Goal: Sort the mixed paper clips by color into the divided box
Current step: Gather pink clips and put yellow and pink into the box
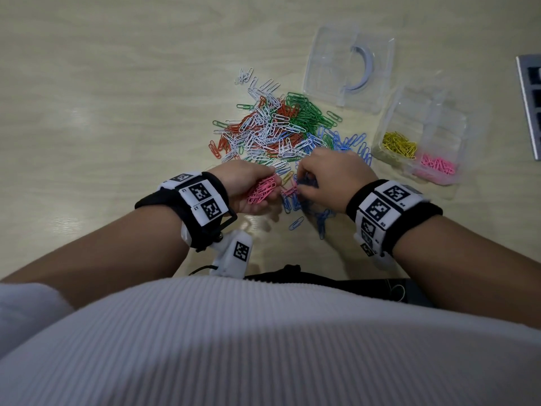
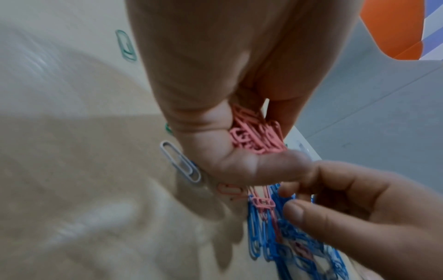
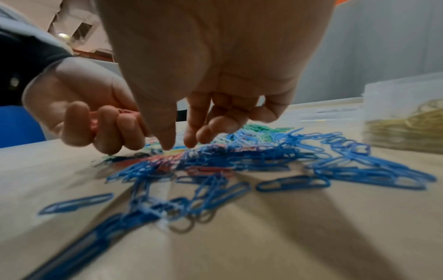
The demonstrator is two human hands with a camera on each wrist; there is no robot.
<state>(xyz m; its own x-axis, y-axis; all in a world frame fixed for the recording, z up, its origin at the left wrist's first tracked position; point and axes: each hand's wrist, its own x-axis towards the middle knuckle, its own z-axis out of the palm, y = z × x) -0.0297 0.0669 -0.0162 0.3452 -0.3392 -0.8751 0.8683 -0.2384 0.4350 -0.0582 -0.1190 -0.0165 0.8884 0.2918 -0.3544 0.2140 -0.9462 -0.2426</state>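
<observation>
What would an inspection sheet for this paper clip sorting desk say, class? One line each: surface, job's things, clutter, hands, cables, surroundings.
Surface: pale wooden table, glossy.
Job's things: mixed clip pile loose on the table; divided box holds yellow clips and pink clips in separate compartments.
Clutter: clear lid behind the pile; grey object at the right edge.
Hands: left hand grips a pink bundle; right hand picks among blue clips, grasp unclear.
Cables: thin black cord near the table's front edge.
Surroundings: orange and blue shapes beyond the table, blurred.
</observation>
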